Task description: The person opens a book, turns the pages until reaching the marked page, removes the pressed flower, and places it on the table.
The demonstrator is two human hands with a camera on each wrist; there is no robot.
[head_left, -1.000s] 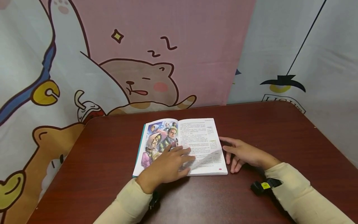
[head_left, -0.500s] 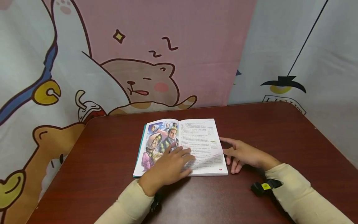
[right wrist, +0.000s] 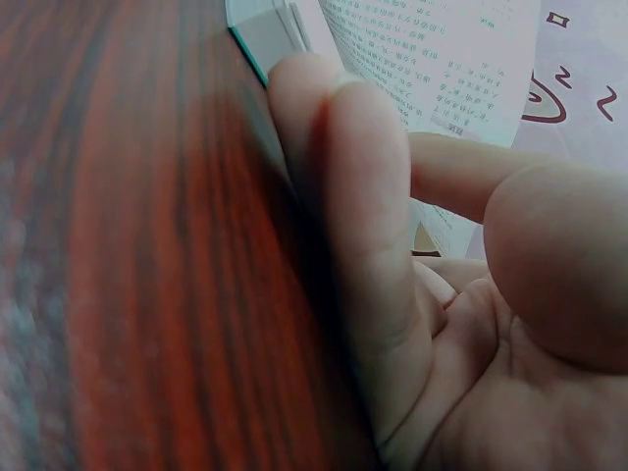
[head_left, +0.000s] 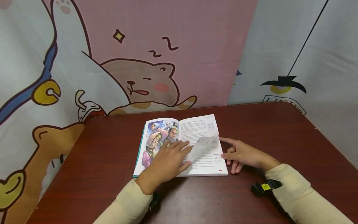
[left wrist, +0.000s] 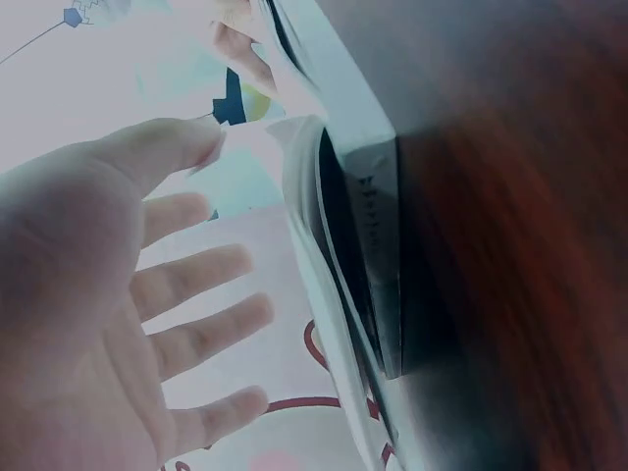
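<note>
An open book [head_left: 207, 163] lies on the table, a colour illustration [head_left: 153, 143] on its left side and printed text on its right. My left hand [head_left: 166, 160] is over the middle of the book, fingers spread, holding nothing; the left wrist view shows its palm side and separated fingers. A right-hand page [head_left: 195, 123] is raised, its lower part folded over toward the left hand. At the book's right edge is my right hand [head_left: 243, 154], index finger reaching to the raised page's edge and thumb close to the pages below. Its other fingers bend down beside the book.
The reddish-brown table [head_left: 279, 130] extends around the book. Behind it hangs a cloth [head_left: 207, 46] with cartoon animals. A black wrist device [head_left: 260, 188] is strapped by the right sleeve [head_left: 296, 183].
The right-hand page has risen off the book, its folded lower corner moving up and away from the table's front. The left hand has shifted slightly; the right hand stays at the edge.
</note>
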